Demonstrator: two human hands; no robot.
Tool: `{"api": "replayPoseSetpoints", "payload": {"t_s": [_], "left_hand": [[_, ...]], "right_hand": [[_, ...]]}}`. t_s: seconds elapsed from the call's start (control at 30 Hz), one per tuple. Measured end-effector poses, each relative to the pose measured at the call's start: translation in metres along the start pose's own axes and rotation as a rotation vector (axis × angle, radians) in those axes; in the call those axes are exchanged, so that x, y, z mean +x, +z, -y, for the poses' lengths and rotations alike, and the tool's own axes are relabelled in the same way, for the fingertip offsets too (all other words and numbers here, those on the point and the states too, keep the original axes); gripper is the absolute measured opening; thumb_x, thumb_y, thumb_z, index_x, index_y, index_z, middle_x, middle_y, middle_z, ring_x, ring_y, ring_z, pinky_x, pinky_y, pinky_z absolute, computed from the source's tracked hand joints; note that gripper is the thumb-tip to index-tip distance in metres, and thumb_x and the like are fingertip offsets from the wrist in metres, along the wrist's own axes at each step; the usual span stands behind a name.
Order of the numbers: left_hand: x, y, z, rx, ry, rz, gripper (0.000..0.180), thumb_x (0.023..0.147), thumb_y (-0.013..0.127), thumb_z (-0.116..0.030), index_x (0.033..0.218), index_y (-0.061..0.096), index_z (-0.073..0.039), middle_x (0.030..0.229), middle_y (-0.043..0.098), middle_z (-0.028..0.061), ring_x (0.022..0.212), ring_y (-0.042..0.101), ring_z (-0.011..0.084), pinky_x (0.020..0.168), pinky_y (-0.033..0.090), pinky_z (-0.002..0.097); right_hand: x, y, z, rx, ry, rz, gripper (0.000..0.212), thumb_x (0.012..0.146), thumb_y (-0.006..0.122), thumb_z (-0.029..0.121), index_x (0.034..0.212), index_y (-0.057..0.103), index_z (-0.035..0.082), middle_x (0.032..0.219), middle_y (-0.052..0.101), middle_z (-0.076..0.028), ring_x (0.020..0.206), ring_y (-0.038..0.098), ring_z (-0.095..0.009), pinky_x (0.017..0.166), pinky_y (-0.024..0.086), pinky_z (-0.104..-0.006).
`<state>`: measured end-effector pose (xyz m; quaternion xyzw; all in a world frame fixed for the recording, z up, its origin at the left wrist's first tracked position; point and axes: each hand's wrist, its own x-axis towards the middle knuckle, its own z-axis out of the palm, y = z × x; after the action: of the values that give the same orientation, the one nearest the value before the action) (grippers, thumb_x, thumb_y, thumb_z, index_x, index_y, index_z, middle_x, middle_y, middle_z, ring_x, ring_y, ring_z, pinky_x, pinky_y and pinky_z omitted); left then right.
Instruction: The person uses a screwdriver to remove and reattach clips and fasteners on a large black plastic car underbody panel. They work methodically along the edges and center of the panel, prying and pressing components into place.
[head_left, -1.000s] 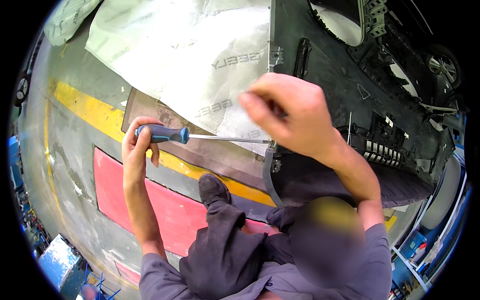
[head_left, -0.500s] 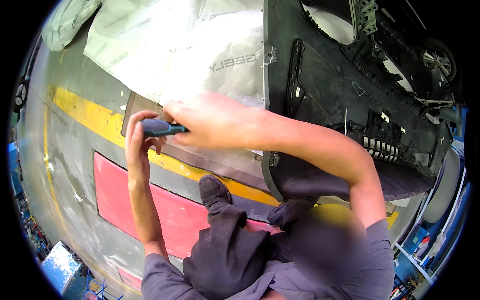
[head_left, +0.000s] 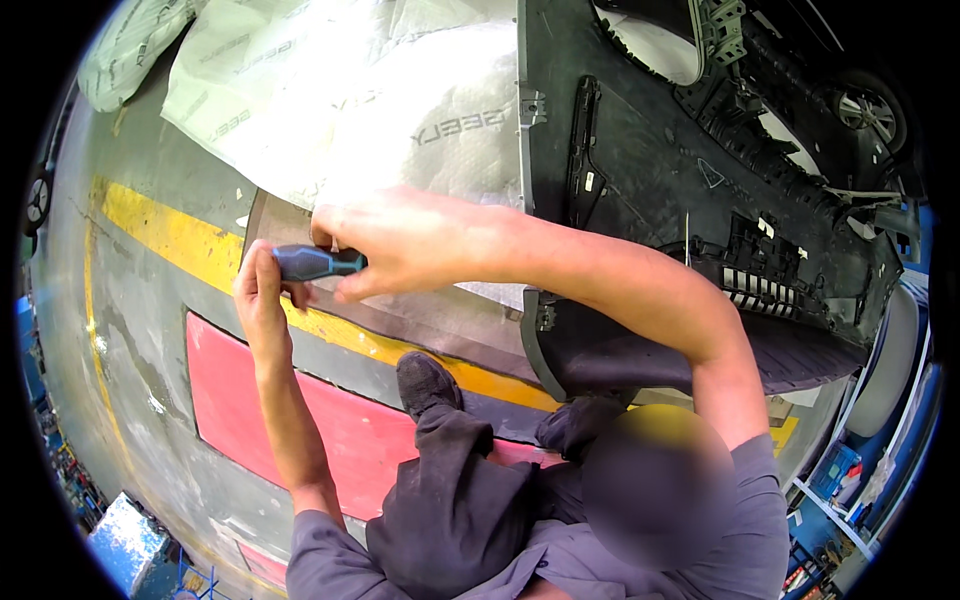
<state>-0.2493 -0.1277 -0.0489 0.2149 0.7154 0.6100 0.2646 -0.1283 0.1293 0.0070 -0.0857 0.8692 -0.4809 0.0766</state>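
A dark screwdriver-like handle (head_left: 308, 263) with blue-teal edging lies level between my two hands. I cannot see a shaft or tip. My left hand (head_left: 262, 290) has its fingers closed on the handle's left end. From the right, my right hand (head_left: 375, 238) curves around the other end, its thumb below and its fingers above, partly hidden. Under and behind the hands are a brown board (head_left: 262, 215) and a large white printed protective sheet (head_left: 400, 100).
A large black moulded car panel (head_left: 640, 170) with clips and cut-outs stands at right. A yellow floor stripe (head_left: 170, 232) and a red floor patch (head_left: 235, 390) lie below left. Blue shelving (head_left: 835, 480) is at lower right; a blue box (head_left: 128, 540) at lower left.
Both hands and the handle have shifted slightly left. The handle has turned a little. My right thumb has moved away from its end and the right fingers are looser.
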Motion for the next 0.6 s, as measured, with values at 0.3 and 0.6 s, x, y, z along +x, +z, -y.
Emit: {"api": "replayPoseSetpoints", "payload": {"t_s": [0.3,0.6], "left_hand": [[0.004,0.016,-0.002,-0.102,-0.12,0.08,0.036,0.119,0.059,-0.032,0.136,0.069,-0.002,0.09,0.068,0.0024,0.069,0.061,0.0076,0.058,0.045,0.0244],[0.008,0.023,0.04,-0.047,-0.279,-0.005,0.061,0.116,0.053,-0.062,0.103,0.072,-0.005,0.069,0.061,-0.0018,0.056,0.054,0.0089,0.057,0.042,0.0273]], "right_hand": [[0.005,0.0,-0.008,-0.051,0.185,0.083,0.047,0.104,0.075,0.034,0.131,0.065,-0.004,0.094,0.078,-0.027,0.093,0.077,-0.045,0.083,0.059,-0.0518],[0.003,0.0,-0.017,-0.066,0.166,0.128,0.051,0.099,0.081,0.04,0.122,0.066,-0.003,0.096,0.078,-0.026,0.095,0.078,-0.041,0.082,0.061,-0.0503]]}}
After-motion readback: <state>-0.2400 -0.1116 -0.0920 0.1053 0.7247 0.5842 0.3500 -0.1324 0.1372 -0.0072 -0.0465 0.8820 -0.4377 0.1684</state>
